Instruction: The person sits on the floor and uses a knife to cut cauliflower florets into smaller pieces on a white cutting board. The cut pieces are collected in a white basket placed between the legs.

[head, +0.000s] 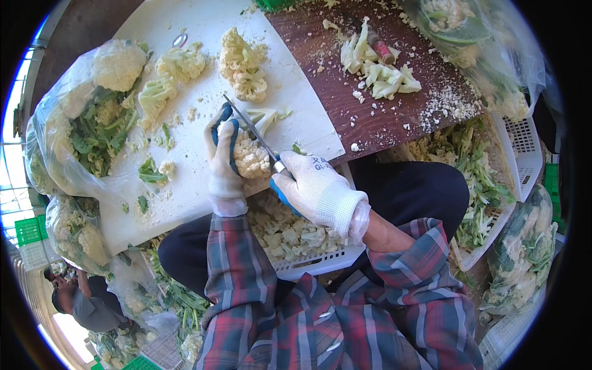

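A cauliflower piece (pixel 251 157) is gripped in my left hand (pixel 225 159), which wears a white knit glove with blue coating. My right hand (pixel 319 187), gloved alike, is closed around the handle of a knife (pixel 254 128). Its blade slants up and left across the top of the cauliflower, the tip beside my left fingers. Just beyond the blade, a pale cut cauliflower stem (pixel 262 119) lies on the white cutting board (pixel 296 92). Under my hands stands a white plastic crate (pixel 319 263) holding cut florets (pixel 296 236).
Large cauliflower pieces (pixel 243 64) lie farther up the board. A second knife (pixel 380 46) rests among cut stems on the brown board (pixel 319 60). Plastic bags of cauliflower (pixel 92 106) stand left and right. A crate of trimmings (pixel 476 194) is at right; another person (pixel 92 307) sits lower left.
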`<action>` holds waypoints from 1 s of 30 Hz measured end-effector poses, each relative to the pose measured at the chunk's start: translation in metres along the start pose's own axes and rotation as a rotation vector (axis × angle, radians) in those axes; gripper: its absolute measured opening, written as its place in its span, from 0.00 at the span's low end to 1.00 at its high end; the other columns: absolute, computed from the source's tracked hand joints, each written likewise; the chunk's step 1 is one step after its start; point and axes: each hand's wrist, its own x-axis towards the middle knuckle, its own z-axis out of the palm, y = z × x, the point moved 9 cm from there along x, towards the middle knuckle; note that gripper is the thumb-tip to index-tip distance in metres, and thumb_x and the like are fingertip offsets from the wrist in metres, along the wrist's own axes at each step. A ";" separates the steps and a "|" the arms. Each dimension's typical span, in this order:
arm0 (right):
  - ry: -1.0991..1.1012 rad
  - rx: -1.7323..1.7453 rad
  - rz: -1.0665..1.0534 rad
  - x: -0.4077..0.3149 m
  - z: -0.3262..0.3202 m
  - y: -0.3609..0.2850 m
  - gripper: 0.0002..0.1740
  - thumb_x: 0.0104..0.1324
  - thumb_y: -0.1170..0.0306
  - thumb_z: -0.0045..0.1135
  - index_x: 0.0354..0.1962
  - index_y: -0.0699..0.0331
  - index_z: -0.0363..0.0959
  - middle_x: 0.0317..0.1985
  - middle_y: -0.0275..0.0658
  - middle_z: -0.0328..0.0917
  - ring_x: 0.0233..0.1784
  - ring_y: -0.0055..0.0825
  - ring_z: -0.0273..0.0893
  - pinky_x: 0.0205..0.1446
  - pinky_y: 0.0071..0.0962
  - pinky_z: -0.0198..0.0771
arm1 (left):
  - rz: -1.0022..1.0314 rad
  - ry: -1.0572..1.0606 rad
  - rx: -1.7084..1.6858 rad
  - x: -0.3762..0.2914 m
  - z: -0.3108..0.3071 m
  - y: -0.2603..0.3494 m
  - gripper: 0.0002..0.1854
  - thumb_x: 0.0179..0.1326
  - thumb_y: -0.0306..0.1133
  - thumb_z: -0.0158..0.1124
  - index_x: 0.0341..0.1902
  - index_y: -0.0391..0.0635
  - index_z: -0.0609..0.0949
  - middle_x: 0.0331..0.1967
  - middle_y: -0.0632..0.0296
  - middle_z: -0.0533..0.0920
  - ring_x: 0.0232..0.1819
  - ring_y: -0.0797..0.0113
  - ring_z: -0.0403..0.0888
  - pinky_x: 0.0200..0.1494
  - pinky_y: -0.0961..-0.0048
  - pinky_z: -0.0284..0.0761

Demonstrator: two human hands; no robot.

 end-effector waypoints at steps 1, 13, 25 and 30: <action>-0.025 0.010 0.024 0.001 0.002 -0.002 0.19 0.74 0.61 0.49 0.45 0.72 0.75 0.45 0.66 0.81 0.53 0.63 0.80 0.58 0.53 0.73 | 0.022 0.006 0.016 0.002 -0.006 0.001 0.23 0.78 0.36 0.60 0.70 0.39 0.73 0.63 0.53 0.79 0.63 0.64 0.79 0.66 0.68 0.78; 0.327 0.176 0.140 -0.041 -0.113 0.058 0.12 0.77 0.63 0.53 0.47 0.62 0.77 0.29 0.32 0.81 0.20 0.17 0.74 0.21 0.21 0.69 | 0.488 0.475 0.015 -0.023 -0.070 0.032 0.28 0.79 0.43 0.60 0.74 0.40 0.70 0.65 0.55 0.77 0.65 0.64 0.77 0.69 0.68 0.75; 0.351 0.573 0.131 -0.056 -0.107 0.019 0.14 0.74 0.66 0.58 0.53 0.64 0.78 0.26 0.30 0.79 0.21 0.14 0.73 0.23 0.19 0.69 | 0.338 0.380 0.767 0.093 0.013 0.054 0.45 0.64 0.52 0.73 0.78 0.38 0.69 0.78 0.43 0.67 0.82 0.49 0.58 0.82 0.52 0.56; 0.403 0.579 0.145 -0.061 -0.113 0.022 0.19 0.75 0.69 0.57 0.60 0.66 0.77 0.28 0.31 0.79 0.22 0.13 0.73 0.25 0.17 0.70 | 0.562 0.642 1.140 0.106 -0.013 0.123 0.54 0.58 0.63 0.75 0.82 0.51 0.64 0.84 0.52 0.61 0.86 0.47 0.49 0.86 0.47 0.45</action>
